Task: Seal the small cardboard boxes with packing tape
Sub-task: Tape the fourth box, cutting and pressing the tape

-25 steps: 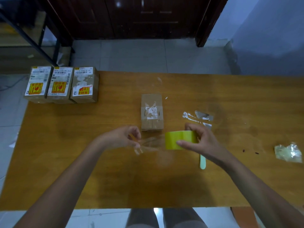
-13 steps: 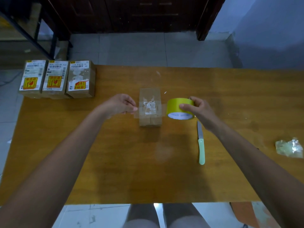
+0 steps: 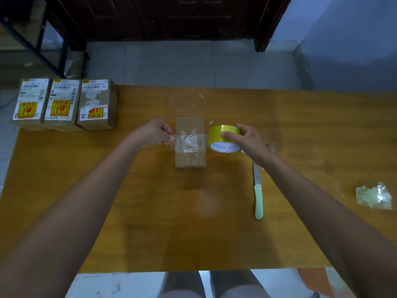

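At the far left corner of the table (image 3: 150,211), three labelled boxes (image 3: 62,103) stand side by side, touching one another, each with a white shipping label and a yellow-and-red sticker on top. Further right, the person's left hand (image 3: 155,131) hovers just beside the left edge of a small cardboard box (image 3: 190,145), its fingers (image 3: 169,137) pinching the free end of a clear strip of tape (image 3: 189,139). The strip stretches across the top of the box, over a patch of torn white label residue, and runs to a yellow tape roll (image 3: 224,138) just right of the box. The right hand (image 3: 245,138) grips that roll, thumb curled over the front and fingers round the back, holding it tilted above the table. Below that hand lies a knife (image 3: 257,190) with a pale green handle, blade pointing away from the person. Well apart, near the right edge, sits a crumpled wad of clear tape (image 3: 373,197).
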